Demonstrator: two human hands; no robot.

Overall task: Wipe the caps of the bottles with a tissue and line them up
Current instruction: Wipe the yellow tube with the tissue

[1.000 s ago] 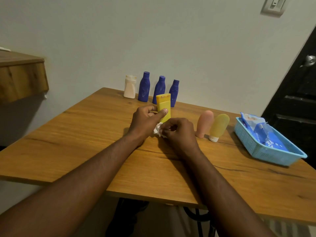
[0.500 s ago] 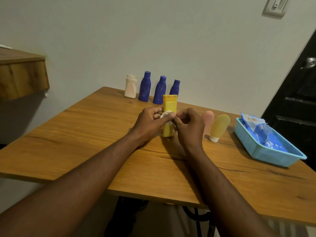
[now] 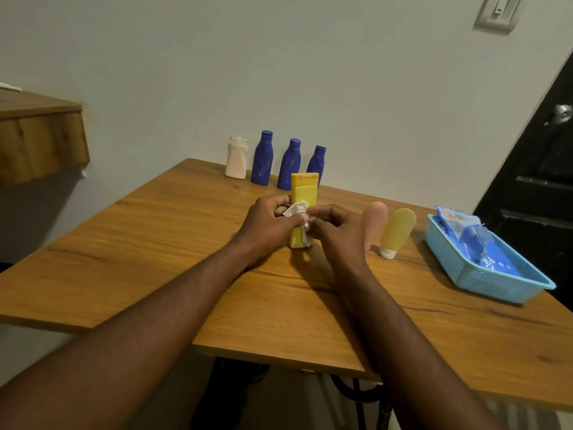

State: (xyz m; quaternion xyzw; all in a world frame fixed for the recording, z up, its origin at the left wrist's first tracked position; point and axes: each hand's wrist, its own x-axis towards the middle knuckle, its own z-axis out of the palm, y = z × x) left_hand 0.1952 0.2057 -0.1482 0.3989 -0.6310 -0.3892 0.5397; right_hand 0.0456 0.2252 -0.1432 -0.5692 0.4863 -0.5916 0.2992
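A white tissue [image 3: 296, 210] is pinched between the left hand [image 3: 266, 226] and the right hand [image 3: 336, 232], in front of an upright yellow tube [image 3: 304, 189] on the surface [image 3: 155, 243].

Four bottles [image 3: 291, 164] are lined along the table's [image 3: 155, 231] far edge; a tube [image 3: 304, 189] is stood nearer, two inverted bottles [image 3: 397, 228] right of it, a basket [image 3: 471, 274] of packets [image 3: 465, 231] farther right.

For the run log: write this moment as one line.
left hand: pinches tissue | right hand: pinches tissue | yellow tube: upright on table | back row: white bottle, three blue bottles
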